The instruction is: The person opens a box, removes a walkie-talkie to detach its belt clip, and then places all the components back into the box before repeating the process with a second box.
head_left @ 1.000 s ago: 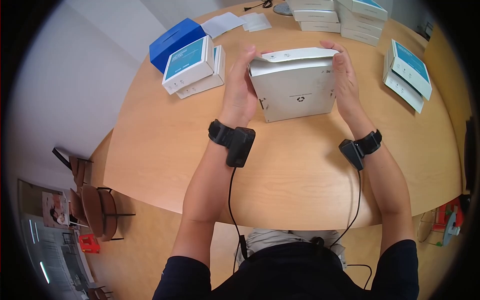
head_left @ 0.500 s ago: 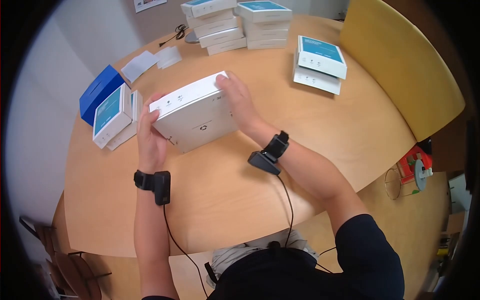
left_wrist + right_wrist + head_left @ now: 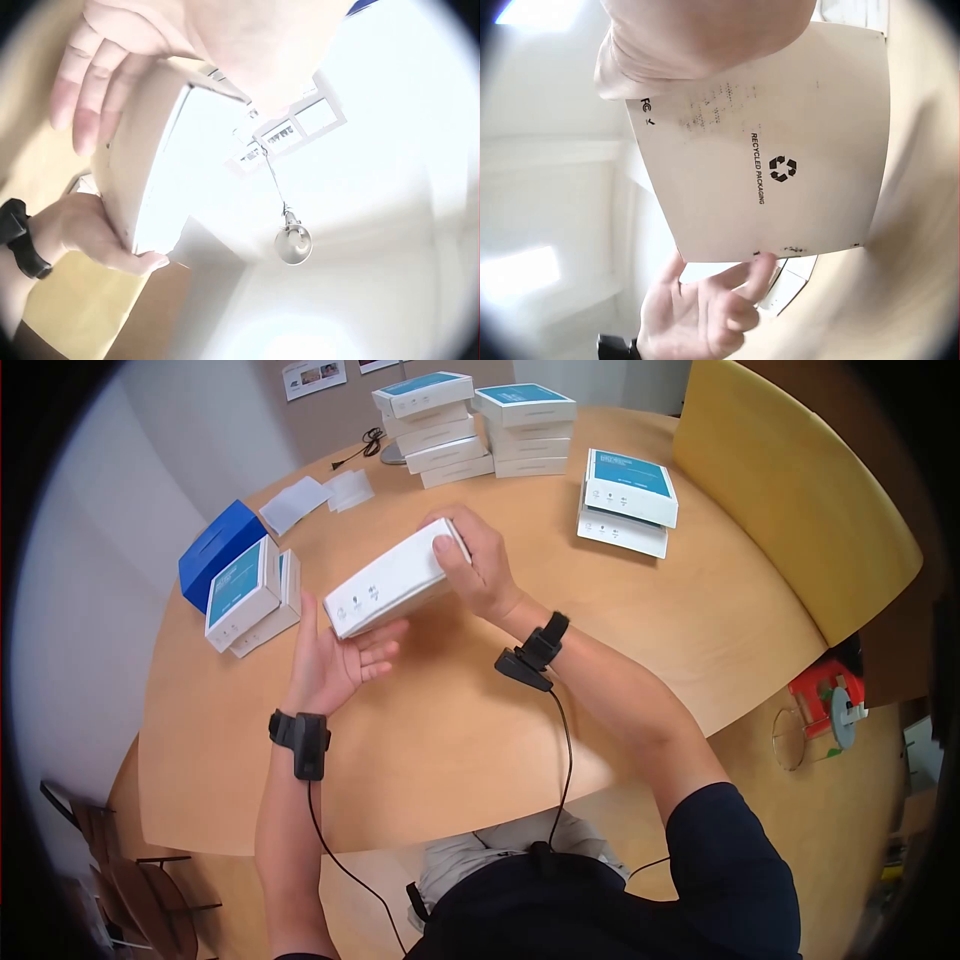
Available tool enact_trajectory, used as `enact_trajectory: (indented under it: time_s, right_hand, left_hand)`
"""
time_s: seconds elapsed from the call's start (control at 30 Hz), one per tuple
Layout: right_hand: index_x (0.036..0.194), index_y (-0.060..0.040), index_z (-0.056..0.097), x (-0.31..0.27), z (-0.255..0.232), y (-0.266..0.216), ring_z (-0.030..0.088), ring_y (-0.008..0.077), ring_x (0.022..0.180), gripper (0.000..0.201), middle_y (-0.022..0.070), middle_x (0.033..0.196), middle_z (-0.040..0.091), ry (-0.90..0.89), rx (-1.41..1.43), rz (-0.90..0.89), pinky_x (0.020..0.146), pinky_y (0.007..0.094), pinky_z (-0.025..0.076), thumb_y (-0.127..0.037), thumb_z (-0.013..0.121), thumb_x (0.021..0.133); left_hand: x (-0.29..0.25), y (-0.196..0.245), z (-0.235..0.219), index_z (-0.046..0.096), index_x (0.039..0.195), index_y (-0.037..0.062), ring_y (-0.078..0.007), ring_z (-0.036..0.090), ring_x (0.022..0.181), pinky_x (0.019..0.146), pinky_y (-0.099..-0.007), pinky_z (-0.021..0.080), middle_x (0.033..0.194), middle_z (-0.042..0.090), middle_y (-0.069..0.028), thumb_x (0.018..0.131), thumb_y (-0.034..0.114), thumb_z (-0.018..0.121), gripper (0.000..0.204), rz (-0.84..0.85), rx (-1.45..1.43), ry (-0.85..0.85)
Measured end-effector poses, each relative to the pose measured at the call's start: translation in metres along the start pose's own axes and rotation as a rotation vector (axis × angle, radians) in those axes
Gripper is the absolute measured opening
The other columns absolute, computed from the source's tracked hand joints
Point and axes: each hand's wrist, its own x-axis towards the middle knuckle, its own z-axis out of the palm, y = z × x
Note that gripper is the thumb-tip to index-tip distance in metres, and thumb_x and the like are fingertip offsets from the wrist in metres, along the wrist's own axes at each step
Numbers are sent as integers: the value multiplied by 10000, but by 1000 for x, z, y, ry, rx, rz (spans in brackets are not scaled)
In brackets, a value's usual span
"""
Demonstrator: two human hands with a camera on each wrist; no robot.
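Observation:
A white carton [image 3: 392,578] is held above the table, tilted, its narrow side with small printed icons facing up. My right hand [image 3: 482,568] grips its right end, thumb on the narrow side. Palm up, my left hand [image 3: 338,666] lies by the carton's left end with fingers extended beneath that corner. The right wrist view shows the carton's underside with a recycling mark [image 3: 783,169], and the left fingers right at its edge. In the left wrist view, the right hand [image 3: 94,232] holds the far end of the carton.
At left, two teal-topped cartons [image 3: 240,592] lie against a blue box [image 3: 215,550]. White papers [image 3: 295,505] lie behind. Two stacks of cartons [image 3: 525,435] stand at the back, with two more cartons [image 3: 630,485] at right, near a yellow panel [image 3: 800,490].
The head view has swung right. The carton, earlier gripped by both hands, is closed along its top side and tipped over. My left hand has loosened and turned palm up.

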Motion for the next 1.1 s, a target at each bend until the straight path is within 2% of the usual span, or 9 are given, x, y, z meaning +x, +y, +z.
enact_trajectory:
  time_s: [0.1,0.27,0.33,0.4,0.5,0.6,0.8,0.9,1.1]
  right_hand:
    - [1062,-8,693,-2,-8,-13,681,340,943,378,157,1043,706,-102,-45,-92,843,425,548,-355,544,1055]
    - [1359,-20,594,-20,-12,18,691,316,914,603,197,1235,662,-26,-221,18,824,404,567,-553,492,1098]
    - [1480,-29,498,-27,-23,18,686,282,836,696,202,1284,634,-67,-144,330,762,378,580,-613,471,1101]
    - [1573,-40,389,-23,-35,-30,673,237,747,774,198,1295,608,-215,203,885,684,351,590,-649,456,1099]
    - [1541,-37,401,-25,-44,-29,643,184,645,732,154,1166,621,-167,259,1050,564,325,571,-610,495,1096]
    - [1454,-46,470,-31,-61,-4,637,169,633,634,122,1010,622,-103,268,1050,538,340,569,-571,502,1099]
    - [1318,-51,548,4,-139,4,619,161,622,506,100,884,623,193,119,875,535,337,561,-512,508,1110]
    - [1392,-46,542,29,-199,22,642,157,701,540,110,964,646,254,-55,800,600,347,590,-508,483,1118]
    - [1427,-41,542,59,-287,65,664,192,754,546,129,1042,664,421,-237,816,644,333,610,-492,476,1125]
  left_hand:
    - [14,-6,-11,504,1511,0,-298,783,983,769,-380,683,1338,680,-312,1120,642,380,761,-21,-120,-88]
    - [25,-30,-11,506,1481,23,-275,757,939,824,-386,670,1265,692,-250,1119,432,467,547,174,-101,75]
    - [28,-35,3,484,1491,32,-267,746,951,840,-382,662,1262,680,-227,1114,398,470,525,262,-7,151]
    - [30,-37,16,450,1514,33,-263,738,987,849,-373,653,1271,663,-205,1113,383,465,533,337,99,206]
    - [28,-42,29,382,1595,23,-256,715,1090,862,-363,638,1367,638,-200,1126,439,472,633,394,241,163]
    - [30,-49,36,297,1665,19,-239,675,1186,961,-358,589,1401,648,-171,1133,524,472,754,419,336,207]
    - [40,-49,-30,452,1608,6,-198,648,1230,1130,-347,453,1387,682,-127,1124,581,496,753,388,730,361]
    - [50,-53,-82,558,1526,-6,-186,626,1272,1145,-343,439,1377,685,-123,1114,551,549,693,431,752,411]
    - [40,-51,-97,609,1455,-18,-191,626,1290,1151,-330,438,1347,692,-120,1099,430,645,573,465,765,504]
